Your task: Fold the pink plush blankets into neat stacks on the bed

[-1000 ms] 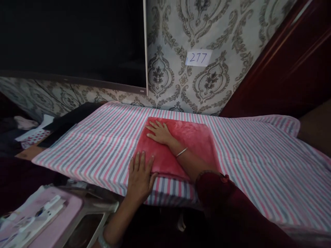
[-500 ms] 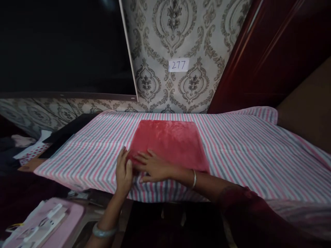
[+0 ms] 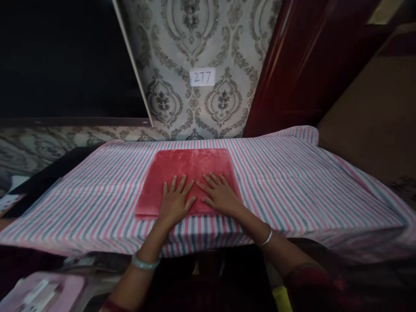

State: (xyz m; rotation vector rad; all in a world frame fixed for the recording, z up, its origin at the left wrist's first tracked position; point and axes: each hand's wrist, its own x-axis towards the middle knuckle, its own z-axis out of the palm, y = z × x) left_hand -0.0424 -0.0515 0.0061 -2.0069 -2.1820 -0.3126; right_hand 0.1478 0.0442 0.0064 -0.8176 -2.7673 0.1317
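A red plush cloth, folded into a flat rectangle, lies on a striped tablecloth. My left hand rests flat on the left front part of the red cloth, its fingers spread and pointing away from me. On the right front part lies my right hand, palm down, with fingers apart and angled to the left. Neither hand grips anything. Folded layers show at the red cloth's front left edge. Whether it is a towel or a small blanket, I cannot tell.
A large dark screen stands at the back left. A paper marked 277 is on the patterned wall. A dark red glossy panel rises behind right. Below left sits a pink stool-like surface with white items on it.
My right hand has moved from the cloth's left corner to its right front part. My left hand has gone from beside the left edge onto the cloth. The view has shifted right.
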